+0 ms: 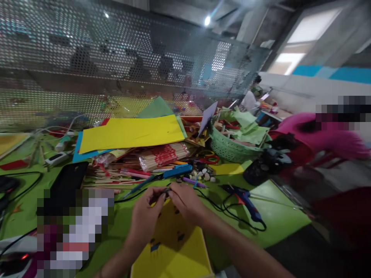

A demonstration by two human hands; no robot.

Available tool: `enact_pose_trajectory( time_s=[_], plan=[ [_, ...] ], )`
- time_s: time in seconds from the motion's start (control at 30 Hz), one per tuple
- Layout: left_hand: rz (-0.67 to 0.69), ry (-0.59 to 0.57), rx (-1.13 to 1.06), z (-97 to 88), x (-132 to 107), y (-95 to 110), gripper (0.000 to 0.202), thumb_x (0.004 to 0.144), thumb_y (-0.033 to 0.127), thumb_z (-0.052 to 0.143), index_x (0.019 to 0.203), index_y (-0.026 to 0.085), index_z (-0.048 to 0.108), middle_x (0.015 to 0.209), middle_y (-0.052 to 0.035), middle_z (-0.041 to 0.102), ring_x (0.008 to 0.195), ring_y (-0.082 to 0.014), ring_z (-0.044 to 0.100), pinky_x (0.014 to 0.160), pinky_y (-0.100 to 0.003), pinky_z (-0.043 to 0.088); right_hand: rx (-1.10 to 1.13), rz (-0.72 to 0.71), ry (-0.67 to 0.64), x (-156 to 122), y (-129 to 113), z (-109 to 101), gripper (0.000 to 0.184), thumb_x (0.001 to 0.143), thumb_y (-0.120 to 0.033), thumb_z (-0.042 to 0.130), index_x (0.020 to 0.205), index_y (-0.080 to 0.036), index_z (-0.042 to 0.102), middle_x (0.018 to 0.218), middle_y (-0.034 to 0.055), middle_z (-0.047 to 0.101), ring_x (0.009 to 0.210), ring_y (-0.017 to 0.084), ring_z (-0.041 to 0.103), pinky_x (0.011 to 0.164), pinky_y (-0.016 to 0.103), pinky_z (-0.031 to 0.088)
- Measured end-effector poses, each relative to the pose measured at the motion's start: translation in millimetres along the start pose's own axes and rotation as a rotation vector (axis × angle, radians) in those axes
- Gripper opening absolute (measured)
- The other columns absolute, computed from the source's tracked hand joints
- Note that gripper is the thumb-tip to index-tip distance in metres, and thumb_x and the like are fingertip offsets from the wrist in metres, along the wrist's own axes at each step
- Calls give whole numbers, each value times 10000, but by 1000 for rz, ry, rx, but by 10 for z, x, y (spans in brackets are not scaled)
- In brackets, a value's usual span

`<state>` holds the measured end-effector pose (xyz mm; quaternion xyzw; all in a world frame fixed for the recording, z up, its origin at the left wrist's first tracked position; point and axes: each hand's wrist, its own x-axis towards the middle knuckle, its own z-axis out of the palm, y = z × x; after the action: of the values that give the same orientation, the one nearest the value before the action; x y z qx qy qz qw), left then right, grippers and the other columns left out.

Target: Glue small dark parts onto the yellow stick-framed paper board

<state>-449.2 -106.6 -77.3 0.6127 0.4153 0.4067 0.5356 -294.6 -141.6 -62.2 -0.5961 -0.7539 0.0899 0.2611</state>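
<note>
Both hands meet above the far end of a yellow board [176,258] that has a few small dark and blue pieces on its face. My left hand [147,212] pinches a small dark object [166,190] between thumb and fingers. From the other side, my right hand [187,200] closes its fingertips on the same object, which is too small and blurred to name. Just beyond the fingers lie a purple pen [194,182] and several small pebbles [206,175]. A blue-handled hot glue gun [246,200] rests on the green table to the right.
Yellow card sheets [133,133] top a pile of wooden sticks [164,156] and pens. A green basket [232,148] holds paper scraps. A black phone [69,181] lies left; black cables cross the table [116,239]. A person in pink [321,135] is at the right, by a perforated screen [116,58].
</note>
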Motion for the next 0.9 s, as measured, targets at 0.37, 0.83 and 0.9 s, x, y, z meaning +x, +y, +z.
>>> enact_pose_trajectory(
  time_s=[0.37,0.83,0.9],
  plan=[
    [47,21,169,-36,20,-106,268,785,383,608,933,170,678,921,-65,724,825,-205,672,777,-311,521,-274,-27,-8,32,27,119,165,902,-249,454,830,-179,585,741,66,685,654,205,595,612,304,371],
    [-32,-6,61,-54,37,-5,296,778,406,637,923,149,650,885,-69,718,819,-196,662,771,-305,517,-247,-30,-30,19,-9,37,227,950,-280,420,879,-173,607,786,60,709,688,191,617,624,297,362],
    [-39,-6,42,-68,56,7,299,773,403,650,928,147,643,873,-68,721,809,-195,665,756,-303,520,-218,-37,-18,21,-15,3,261,974,-301,389,879,-177,598,777,51,699,687,183,606,624,294,353]
  ],
)
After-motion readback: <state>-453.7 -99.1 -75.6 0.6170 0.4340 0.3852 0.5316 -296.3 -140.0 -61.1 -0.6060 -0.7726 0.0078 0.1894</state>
